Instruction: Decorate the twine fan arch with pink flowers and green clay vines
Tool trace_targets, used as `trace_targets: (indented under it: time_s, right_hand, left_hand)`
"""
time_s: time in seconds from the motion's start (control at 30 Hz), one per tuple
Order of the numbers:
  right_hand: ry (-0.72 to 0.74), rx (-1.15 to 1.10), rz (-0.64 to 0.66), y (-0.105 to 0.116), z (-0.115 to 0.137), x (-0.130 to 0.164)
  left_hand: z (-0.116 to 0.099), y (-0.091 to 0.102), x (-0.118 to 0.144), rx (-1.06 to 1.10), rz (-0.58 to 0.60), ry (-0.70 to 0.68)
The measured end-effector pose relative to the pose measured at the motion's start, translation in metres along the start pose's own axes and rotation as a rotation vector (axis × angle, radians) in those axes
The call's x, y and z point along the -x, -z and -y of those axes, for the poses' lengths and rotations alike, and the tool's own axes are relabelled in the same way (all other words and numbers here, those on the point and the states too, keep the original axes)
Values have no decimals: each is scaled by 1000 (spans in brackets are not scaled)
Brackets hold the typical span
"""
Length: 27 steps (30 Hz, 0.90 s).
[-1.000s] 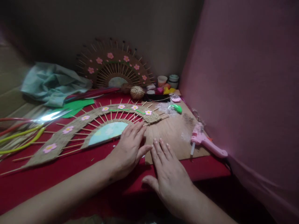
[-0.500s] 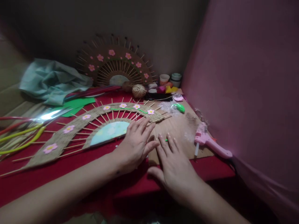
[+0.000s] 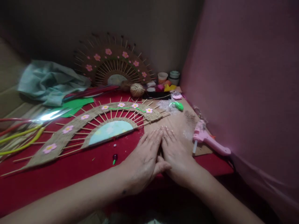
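The big jute fan lies mid-desk, now untouched. The left hand has slid off it onto the cardboard sheet beside the right hand, fingers flat, holding nothing.

We saw both hands, the left hand and the right hand, lying flat on a matt brown cardboard sheet. Beneath it the surface wore a soft red cloth. The fan was rough woven jute over thin wooden sticks, with smooth foam-like flowers. The glue gun looked like glossy pink plastic, and the crumpled cloth was matt pale green.
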State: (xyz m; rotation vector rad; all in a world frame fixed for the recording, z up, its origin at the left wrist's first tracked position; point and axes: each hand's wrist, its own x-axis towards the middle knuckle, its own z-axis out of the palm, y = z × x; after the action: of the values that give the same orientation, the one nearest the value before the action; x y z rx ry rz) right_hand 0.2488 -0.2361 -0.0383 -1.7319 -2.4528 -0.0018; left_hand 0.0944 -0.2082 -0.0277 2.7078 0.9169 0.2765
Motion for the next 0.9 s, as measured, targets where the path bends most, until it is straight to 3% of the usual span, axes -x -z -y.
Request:
trace_targets:
  time_s: [0.2,0.4,0.6,0.8,0.9]
  right_hand:
    - [48,16,-7,-6,8,18]
    - [-56,47,24,-2,0,-3]
    - [-40,-9,45,0,8,15]
    - [-79,-10,67,5,0,2]
    - [-109,-40,50,1,-2,3]
  left_hand:
    - [-6,-14,7,-145,-17,-44]
    - [3,-7,-9,-222,56,79]
    - [1,-23,12,-315,-96,-53]
    - [3,-8,-4,-324,2,57]
    - [4,-7,2,-308,-15,32]
